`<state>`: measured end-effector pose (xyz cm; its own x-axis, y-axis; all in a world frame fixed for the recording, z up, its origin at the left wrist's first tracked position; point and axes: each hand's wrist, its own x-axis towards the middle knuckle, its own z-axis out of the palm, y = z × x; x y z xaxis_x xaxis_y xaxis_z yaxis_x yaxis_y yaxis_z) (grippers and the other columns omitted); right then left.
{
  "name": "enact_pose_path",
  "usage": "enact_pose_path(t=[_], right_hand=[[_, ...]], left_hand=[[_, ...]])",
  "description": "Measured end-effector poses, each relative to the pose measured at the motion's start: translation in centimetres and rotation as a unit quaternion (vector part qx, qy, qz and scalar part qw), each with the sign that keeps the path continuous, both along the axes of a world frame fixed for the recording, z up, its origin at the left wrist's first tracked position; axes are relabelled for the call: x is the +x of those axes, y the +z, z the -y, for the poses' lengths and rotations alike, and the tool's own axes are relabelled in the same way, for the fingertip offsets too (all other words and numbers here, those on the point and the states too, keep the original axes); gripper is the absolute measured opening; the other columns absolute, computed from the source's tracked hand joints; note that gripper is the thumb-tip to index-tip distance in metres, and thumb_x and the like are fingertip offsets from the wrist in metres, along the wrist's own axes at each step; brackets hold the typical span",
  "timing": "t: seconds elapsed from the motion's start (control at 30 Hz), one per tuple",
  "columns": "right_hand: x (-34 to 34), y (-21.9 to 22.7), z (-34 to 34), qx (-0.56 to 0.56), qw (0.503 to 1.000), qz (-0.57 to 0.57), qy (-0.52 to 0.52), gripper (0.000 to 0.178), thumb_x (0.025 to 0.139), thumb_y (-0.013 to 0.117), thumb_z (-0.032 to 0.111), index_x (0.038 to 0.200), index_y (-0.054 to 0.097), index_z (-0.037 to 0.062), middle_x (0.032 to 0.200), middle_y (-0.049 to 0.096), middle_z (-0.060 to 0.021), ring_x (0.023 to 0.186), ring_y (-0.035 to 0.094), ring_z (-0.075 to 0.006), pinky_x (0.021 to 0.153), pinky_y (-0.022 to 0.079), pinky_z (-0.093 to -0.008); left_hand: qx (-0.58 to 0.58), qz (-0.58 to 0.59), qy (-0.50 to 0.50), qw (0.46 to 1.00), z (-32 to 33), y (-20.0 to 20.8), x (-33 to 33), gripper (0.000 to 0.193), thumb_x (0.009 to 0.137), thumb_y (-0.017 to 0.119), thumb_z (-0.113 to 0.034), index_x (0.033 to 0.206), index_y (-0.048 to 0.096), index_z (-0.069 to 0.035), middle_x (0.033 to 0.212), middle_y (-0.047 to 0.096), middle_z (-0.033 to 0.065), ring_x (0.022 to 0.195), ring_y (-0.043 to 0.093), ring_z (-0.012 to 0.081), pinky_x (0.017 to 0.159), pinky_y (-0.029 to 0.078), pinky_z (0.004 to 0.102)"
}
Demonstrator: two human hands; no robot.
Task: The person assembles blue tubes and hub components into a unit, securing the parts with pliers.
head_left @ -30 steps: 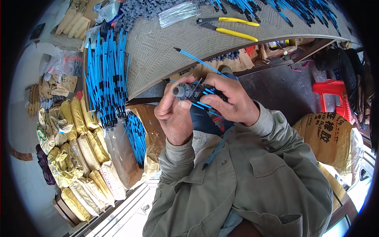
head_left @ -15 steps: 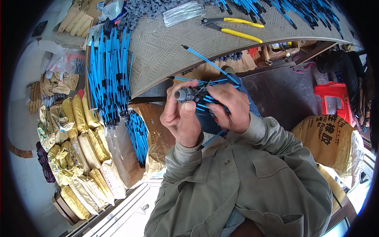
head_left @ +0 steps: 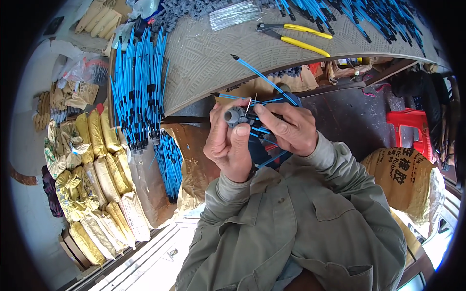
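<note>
Left hand, right hand, grey fitting between them

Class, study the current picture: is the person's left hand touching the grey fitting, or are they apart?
Touching. The head view shows the left hand around the grey fitting, its thumb against the fitting's lower side without a visible gap.

Grey-green long-sleeved shirt, button on front, flapped chest pocket, cuffs.
</note>
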<state>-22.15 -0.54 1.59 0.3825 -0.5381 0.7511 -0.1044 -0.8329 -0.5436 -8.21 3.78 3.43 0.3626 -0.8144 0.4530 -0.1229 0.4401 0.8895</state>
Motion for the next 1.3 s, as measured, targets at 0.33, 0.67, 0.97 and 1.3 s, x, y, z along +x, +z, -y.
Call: enact_pose_path(t=[0.33, 0.67, 0.97, 1.3], right_hand=[[0.1, 0.1, -1.2, -0.063, 0.997, -0.005, -0.033, 0.054, 0.065, 0.064, -0.009, 0.117, 0.056, 0.0020, 0.092, 0.060, -0.0139, 0.068, 0.061, -0.0207, 0.055, 0.049, -0.0264], [1.7, -0.4, -2.1, 0.168, 0.976, 0.131, 0.035, 0.037, 0.071, 0.069, 0.000, 0.106, 0.058, 0.0014, 0.087, 0.059, -0.0136, 0.070, 0.060, -0.0227, 0.059, 0.048, -0.0303], [2.1, -0.5, -1.6, 0.096, 0.991, 0.089, 0.017, 0.031, 0.075, 0.065, 0.003, 0.105, 0.058, 0.0015, 0.081, 0.057, -0.0126, 0.063, 0.057, -0.0222, 0.055, 0.046, -0.0299], [0.6, -1.0, 0.2, 0.044, 0.997, 0.039, 0.051, 0.041, 0.070, 0.063, 0.000, 0.110, 0.056, 0.0037, 0.079, 0.057, -0.0099, 0.060, 0.057, -0.0219, 0.053, 0.046, -0.0302]], left_hand=[[-0.014, 0.178, 0.048, 0.983, -0.7, 0.6, -0.1, 0.032, 0.087, 0.051, -0.025, 0.097, 0.057, 0.004, 0.095, 0.063, 0.0108, 0.091, 0.055, 0.0223, 0.099, 0.028, 0.0474], [0.057, 0.144, -0.192, 0.969, -0.5, 2.7, 4.2, 0.035, 0.092, 0.045, -0.026, 0.113, 0.044, 0.002, 0.119, 0.052, 0.0218, 0.122, 0.037, 0.0305, 0.105, 0.020, 0.0443], [0.118, 0.040, -0.229, 0.966, -1.2, 3.0, 3.0, 0.035, 0.094, 0.039, -0.026, 0.116, 0.038, 0.001, 0.131, 0.039, 0.0253, 0.133, 0.021, 0.0329, 0.107, 0.014, 0.0418], [0.043, 0.071, -0.105, 0.991, -0.8, 1.3, 0.0, 0.041, 0.096, 0.034, -0.034, 0.115, 0.037, 0.002, 0.121, 0.048, 0.0246, 0.120, 0.041, 0.0319, 0.102, 0.027, 0.0411]])
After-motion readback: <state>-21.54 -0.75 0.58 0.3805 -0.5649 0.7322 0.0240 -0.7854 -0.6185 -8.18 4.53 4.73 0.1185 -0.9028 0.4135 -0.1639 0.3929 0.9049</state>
